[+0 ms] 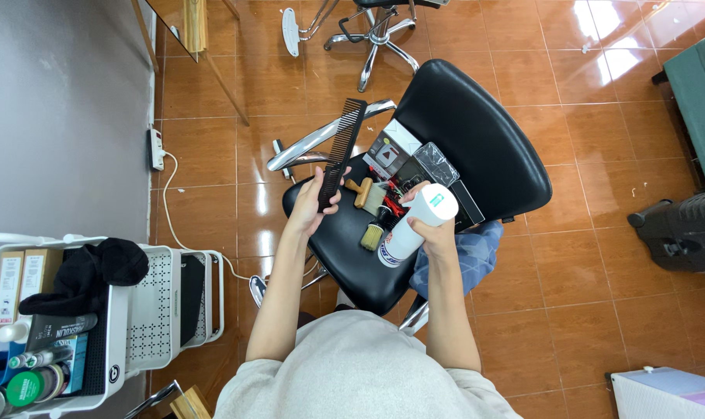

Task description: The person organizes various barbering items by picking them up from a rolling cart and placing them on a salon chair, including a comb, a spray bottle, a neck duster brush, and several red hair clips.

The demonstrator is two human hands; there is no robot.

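Comb [343, 143] pinched low in left hand [312, 203], bottle [416, 225] gripped by right hand [432, 233]; long comb could be tipped, brushes [368, 213] knocked off seat [352, 248].

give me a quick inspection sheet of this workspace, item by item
surface: black barber chair seat serves as the work surface, crowded with tools.
job's things: long black comb, held upright; white bottle, tilted, cap towards the camera.
clutter: two brushes on the seat, a small box, a clear plastic packet, a blue checked cloth hanging off the seat edge.
hands: left hand grips the comb; right hand grips the bottle.
cables: white cable runs from a power strip by the wall across the floor.
surroundings: glossy brown tiled floor, white trolley with supplies at left, a second chair's chrome base ahead.
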